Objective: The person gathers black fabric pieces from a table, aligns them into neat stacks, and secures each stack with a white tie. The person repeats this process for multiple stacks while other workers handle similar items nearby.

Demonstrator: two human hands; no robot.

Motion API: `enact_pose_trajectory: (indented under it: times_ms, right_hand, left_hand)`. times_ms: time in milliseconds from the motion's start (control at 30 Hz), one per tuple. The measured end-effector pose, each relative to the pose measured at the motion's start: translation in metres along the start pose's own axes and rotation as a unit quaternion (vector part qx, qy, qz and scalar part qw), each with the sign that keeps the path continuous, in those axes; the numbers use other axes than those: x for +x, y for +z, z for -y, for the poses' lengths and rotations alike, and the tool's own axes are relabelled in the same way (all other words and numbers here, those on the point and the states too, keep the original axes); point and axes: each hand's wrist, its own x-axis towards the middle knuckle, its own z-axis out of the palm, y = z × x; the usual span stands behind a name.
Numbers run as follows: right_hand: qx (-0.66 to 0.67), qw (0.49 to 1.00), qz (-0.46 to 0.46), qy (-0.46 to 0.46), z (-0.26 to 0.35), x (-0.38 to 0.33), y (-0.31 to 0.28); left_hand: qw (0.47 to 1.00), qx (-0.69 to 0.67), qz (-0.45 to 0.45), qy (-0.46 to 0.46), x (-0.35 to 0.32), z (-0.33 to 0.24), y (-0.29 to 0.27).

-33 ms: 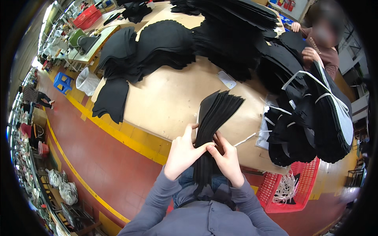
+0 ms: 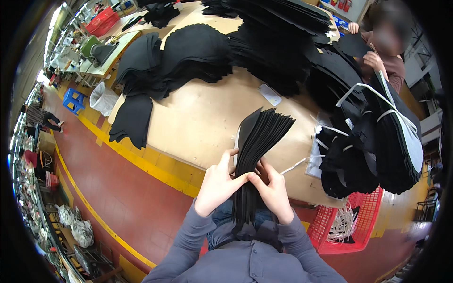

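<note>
Between my hands I hold a thick stack of black fabric pieces [image 2: 255, 146], its layers fanned out at the far end and hanging toward my lap at the near end. My left hand [image 2: 218, 183] grips the stack from the left, thumb across its middle. From the other side my right hand [image 2: 271, 186] closes on it, and the two thumbs nearly meet on the layers. The fingers behind the stack are partly hidden. Under the far end lies the tan tabletop [image 2: 198, 118].
Piles of black cut pieces [image 2: 198, 56] cover the table's far side. Tied black bundles [image 2: 394, 137] stand at the right. Below them is a red basket [image 2: 318, 231] holding white strips. A co-worker [image 2: 389, 61] handles black pieces at the far right. A phone-like flat object [image 2: 270, 94] lies mid-table.
The far end of the stack has spread slightly wider, its layers more separated. My hands keep their grip in nearly the same place. The co-worker's black piece has shifted slightly.
</note>
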Motion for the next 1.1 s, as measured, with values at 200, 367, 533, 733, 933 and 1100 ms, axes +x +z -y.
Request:
enact_pose_trajectory:
  times_ms: [200,367,533,733,933,1100]
  right_hand:
    - [0.041,0.998,0.016,0.036,-0.006,0.008,-0.012]
    - [0.017,0.999,0.008,0.037,-0.005,0.018,-0.011]
    - [0.01,0.999,-0.021,0.04,0.004,0.017,-0.008]
    - [-0.004,0.996,-0.038,0.074,0.021,0.014,-0.009]
    - [-0.112,0.99,-0.071,-0.047,0.003,0.016,-0.012]
    - [-0.117,0.992,-0.046,-0.018,0.024,0.011,-0.009]
  left_hand:
    - [0.991,-0.118,0.054,-0.017,0.004,0.007,0.001]
    - [0.974,-0.211,0.074,-0.038,0.015,0.02,-0.003]
    - [0.955,-0.281,0.075,-0.06,0.017,0.018,-0.003]
    - [0.957,-0.273,0.066,-0.079,0.016,0.016,0.001]
    - [0.952,-0.299,0.019,-0.061,0.017,0.018,0.006]
    - [0.959,-0.273,0.05,-0.062,0.017,0.028,0.001]
